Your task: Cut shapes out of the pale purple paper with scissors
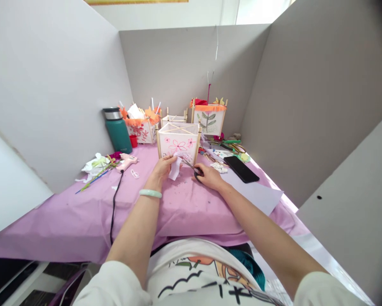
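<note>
My left hand (163, 167) is closed on a strip of white paper (175, 168), which hangs down from its fingers. My right hand (207, 176) grips a pair of scissors (196, 171) by the dark handles, with the blades pointing left toward the paper. Whether the blades touch the paper is too small to tell. Just behind both hands stands a white box-shaped lantern (179, 142) with wooden corner sticks and pink flowers drawn on its front. Part of its lower front is hidden by my left hand and the paper.
At the left are a green bottle (118, 131), a pink glue gun (127, 162) with a black cord, and crumpled paper flowers (97, 165). More decorated lanterns (209, 119) stand behind. A black phone (241, 169) lies on white paper (257, 193) at the right. Grey panels enclose the pink-covered table (191, 212).
</note>
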Demonstrator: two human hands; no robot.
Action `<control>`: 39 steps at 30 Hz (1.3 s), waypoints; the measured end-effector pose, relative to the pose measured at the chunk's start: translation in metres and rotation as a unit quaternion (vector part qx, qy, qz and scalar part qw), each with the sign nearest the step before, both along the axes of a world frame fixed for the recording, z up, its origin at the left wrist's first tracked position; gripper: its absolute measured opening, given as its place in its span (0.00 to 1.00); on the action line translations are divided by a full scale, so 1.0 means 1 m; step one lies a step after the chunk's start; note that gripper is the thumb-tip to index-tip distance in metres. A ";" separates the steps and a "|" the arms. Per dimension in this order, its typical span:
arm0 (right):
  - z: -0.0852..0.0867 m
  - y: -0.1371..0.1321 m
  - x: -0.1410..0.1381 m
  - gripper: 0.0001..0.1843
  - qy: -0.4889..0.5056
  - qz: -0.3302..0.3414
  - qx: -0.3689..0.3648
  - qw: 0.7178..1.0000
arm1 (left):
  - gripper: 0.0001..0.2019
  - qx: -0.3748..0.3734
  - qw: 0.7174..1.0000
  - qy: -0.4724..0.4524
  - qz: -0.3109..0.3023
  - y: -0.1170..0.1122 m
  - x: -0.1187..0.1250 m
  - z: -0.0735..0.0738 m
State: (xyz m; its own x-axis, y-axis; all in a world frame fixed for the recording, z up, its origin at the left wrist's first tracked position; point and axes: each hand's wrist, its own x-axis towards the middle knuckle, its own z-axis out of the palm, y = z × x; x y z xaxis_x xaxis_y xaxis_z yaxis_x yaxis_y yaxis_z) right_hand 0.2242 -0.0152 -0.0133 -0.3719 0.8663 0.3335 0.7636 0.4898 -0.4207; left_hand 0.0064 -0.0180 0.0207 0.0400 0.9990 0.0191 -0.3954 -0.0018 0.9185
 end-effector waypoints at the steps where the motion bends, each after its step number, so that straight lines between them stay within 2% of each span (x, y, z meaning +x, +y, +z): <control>1: 0.001 0.001 0.000 0.27 -0.005 0.015 -0.001 1.000 | 0.06 0.001 1.000 0.006 -0.006 0.000 0.000 0.000; 5: 0.007 -0.003 -0.003 0.32 -0.041 0.053 0.019 0.998 | 0.09 0.002 0.998 0.050 -0.044 0.004 0.000 -0.007; 6: 0.010 -0.007 -0.005 0.31 -0.066 0.048 0.032 0.996 | 0.09 0.000 0.997 0.066 -0.049 0.005 0.000 -0.009; 9: 0.017 -0.017 -0.014 0.16 -0.162 0.019 0.109 0.981 | 0.10 -0.005 0.992 0.117 -0.042 0.008 -0.001 -0.014; 11: 0.023 -0.018 -0.015 0.09 -0.183 0.017 0.132 0.974 | 0.10 -0.010 0.991 0.132 -0.033 0.008 0.000 -0.015; 13: 0.030 -0.008 -0.008 0.07 -0.168 0.053 0.095 0.980 | 0.09 -0.021 0.991 0.134 -0.016 0.008 0.000 -0.014; 15: 0.039 0.011 0.010 0.08 -0.131 0.105 0.017 0.986 | 0.10 -0.029 0.991 0.128 -0.002 0.008 0.001 -0.012; 16: 0.043 0.023 0.023 0.09 -0.110 0.101 -0.009 0.989 | 0.10 -0.031 0.992 0.125 0.003 0.008 0.001 -0.011; 17: 0.047 0.036 0.038 0.09 -0.092 0.057 -0.015 0.994 | 0.11 -0.031 0.992 0.123 0.006 0.008 0.001 -0.011; 19: 0.053 0.062 0.071 0.12 -0.073 -0.101 0.004 0.992 | 0.12 -0.030 0.992 0.123 0.007 0.009 0.002 -0.011; 21: 0.055 0.084 0.102 0.15 -0.079 -0.260 0.007 0.962 | 0.14 -0.032 0.991 0.130 -0.001 0.010 0.003 -0.012; 24: 0.050 0.107 0.136 0.20 -0.090 -0.331 -0.022 0.939 | 0.13 -0.042 0.986 0.157 -0.022 0.010 0.005 -0.014; 27: 0.041 0.123 0.151 0.22 -0.131 -0.350 -0.045 0.926 | 0.12 -0.039 0.982 0.178 -0.042 0.007 0.006 -0.016; 31: 0.032 0.141 0.145 0.20 -0.172 -0.347 -0.049 0.921 | 0.11 -0.025 0.982 0.173 -0.070 0.004 0.008 -0.015; 34: 0.031 0.153 0.133 0.18 -0.186 -0.325 -0.045 0.926 | 0.10 -0.038 0.978 0.189 -0.080 0.003 0.010 -0.013; 36: 0.032 0.160 0.130 0.18 -0.185 -0.287 -0.043 0.939 | 0.10 -0.051 0.974 0.203 -0.086 0.002 0.012 -0.012; 39: 0.033 0.169 0.139 0.23 -0.162 -0.253 -0.036 0.953 | 0.11 -0.050 0.973 0.203 -0.098 0.001 0.015 -0.013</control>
